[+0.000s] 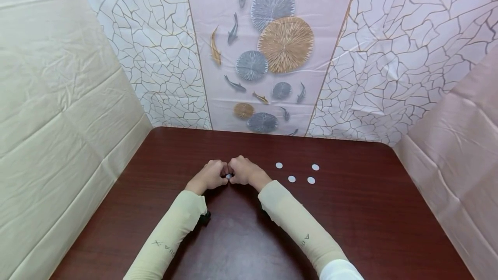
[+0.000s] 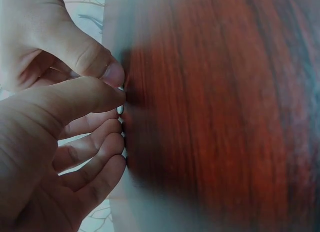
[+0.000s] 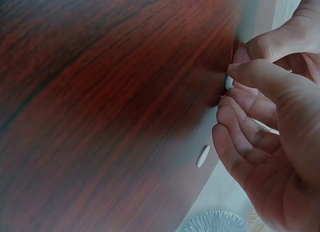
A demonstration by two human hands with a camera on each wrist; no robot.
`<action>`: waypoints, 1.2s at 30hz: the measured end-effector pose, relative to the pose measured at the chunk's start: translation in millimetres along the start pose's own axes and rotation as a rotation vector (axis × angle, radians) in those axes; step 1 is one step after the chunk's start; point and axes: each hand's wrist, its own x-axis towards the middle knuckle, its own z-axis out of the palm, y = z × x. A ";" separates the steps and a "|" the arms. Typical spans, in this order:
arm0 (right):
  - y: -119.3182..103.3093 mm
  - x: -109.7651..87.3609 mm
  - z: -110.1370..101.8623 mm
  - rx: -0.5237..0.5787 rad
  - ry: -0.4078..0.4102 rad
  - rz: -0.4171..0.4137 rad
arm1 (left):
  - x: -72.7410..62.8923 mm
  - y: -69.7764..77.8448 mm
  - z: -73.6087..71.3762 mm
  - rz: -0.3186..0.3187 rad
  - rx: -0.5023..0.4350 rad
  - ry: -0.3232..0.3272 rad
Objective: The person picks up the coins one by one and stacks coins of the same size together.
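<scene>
A small white disc [image 1: 228, 176] lies at the tabletop between my two hands, mostly covered by thumbs and fingers. My left hand [image 1: 210, 175] has its fingers curled down and its thumb at the near side of the disc. From the other side my right hand [image 1: 244, 170] holds it the same way, and the two thumb tips meet. In the right wrist view a sliver of the disc [image 3: 229, 81] shows under the thumbs. Fingertips of both hands rest on the wood.
Several similar white discs lie flat to the right of my hands, among them a near-left disc [image 1: 292, 179] and a far-right disc [image 1: 315, 167]. The dark red wooden table [image 1: 358, 215] ends at a patterned cloth backdrop [image 1: 167, 55], with cloth on both sides.
</scene>
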 end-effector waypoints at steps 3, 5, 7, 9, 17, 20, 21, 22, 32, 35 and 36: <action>-0.2 -0.5 1.1 -0.001 -0.003 0.003 | -0.4 0.5 1.2 -0.008 0.001 -0.003; -0.2 -0.9 1.5 0.003 -0.006 0.004 | -0.9 0.8 1.5 -0.008 0.000 -0.003; 0.1 -1.5 2.2 0.005 -0.007 0.006 | -1.3 1.4 1.6 -0.007 0.000 -0.006; -0.2 -2.5 2.6 0.010 -0.010 0.010 | -1.5 2.2 1.7 -0.008 0.000 -0.011; -0.4 -8.2 2.9 0.020 -0.011 0.004 | -0.9 2.0 5.9 -0.014 0.001 -0.022; -1.3 -12.3 1.4 0.031 -0.014 -0.006 | -2.7 3.6 6.8 -0.012 -0.003 -0.027; -1.5 -13.7 1.3 0.032 -0.014 -0.010 | -3.1 4.1 7.2 -0.007 -0.003 -0.024; -1.6 -15.0 1.2 0.033 -0.014 -0.016 | -3.7 4.7 7.6 0.000 -0.004 -0.022; -2.1 -30.8 0.8 0.015 -0.009 -0.063 | -14.2 15.6 10.8 0.047 -0.011 -0.028; -2.0 -37.1 1.7 0.018 -0.011 -0.075 | -16.8 19.1 13.6 0.060 -0.013 -0.027; -1.9 -39.0 2.3 0.018 -0.011 -0.080 | -17.7 20.1 14.7 0.065 -0.016 -0.030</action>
